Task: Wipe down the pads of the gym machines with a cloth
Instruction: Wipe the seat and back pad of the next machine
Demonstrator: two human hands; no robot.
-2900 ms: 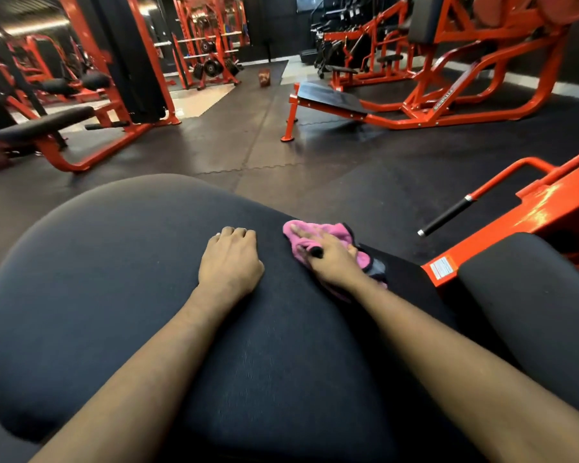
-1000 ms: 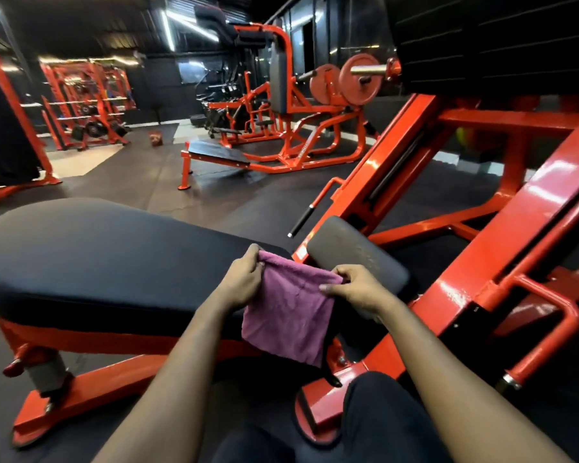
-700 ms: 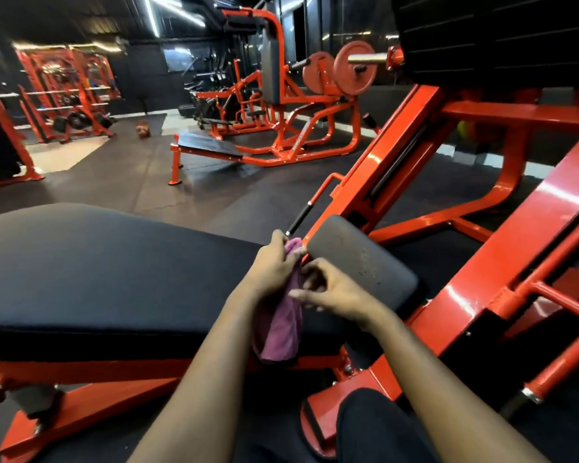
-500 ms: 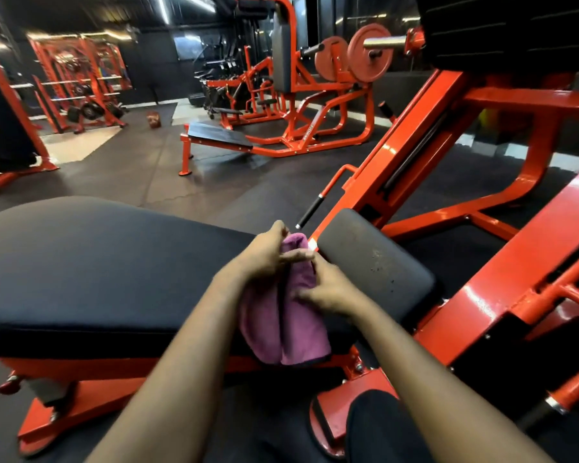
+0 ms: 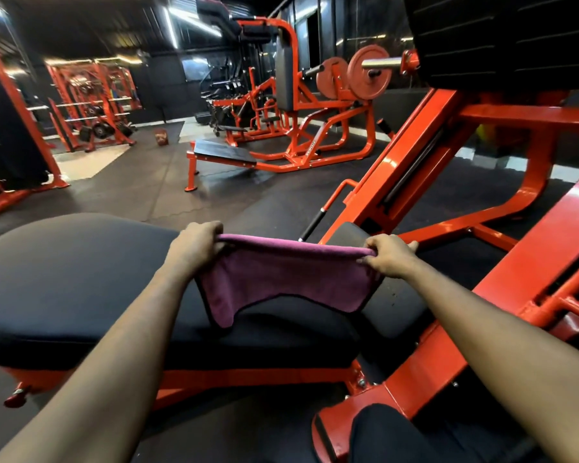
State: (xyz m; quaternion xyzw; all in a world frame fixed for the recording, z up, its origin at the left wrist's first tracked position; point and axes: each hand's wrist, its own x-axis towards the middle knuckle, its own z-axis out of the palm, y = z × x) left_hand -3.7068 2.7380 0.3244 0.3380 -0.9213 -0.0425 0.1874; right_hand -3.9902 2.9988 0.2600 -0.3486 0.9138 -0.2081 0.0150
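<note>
No lettering can be read anywhere; a marking on the far orange machine frame (image 5: 310, 149) is too blurred.

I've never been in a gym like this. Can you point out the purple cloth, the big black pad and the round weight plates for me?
purple cloth (image 5: 281, 279): head view, middle of the hanging fabric.
big black pad (image 5: 81, 279): head view, bare top surface.
round weight plates (image 5: 368, 72): head view, face of the nearer plate.

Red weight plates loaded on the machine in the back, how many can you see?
2. One larger round red weight plate sits on the steel bar end at upper right; a smaller round red weight plate sits just left of it. More may be hidden behind the frame.
</note>
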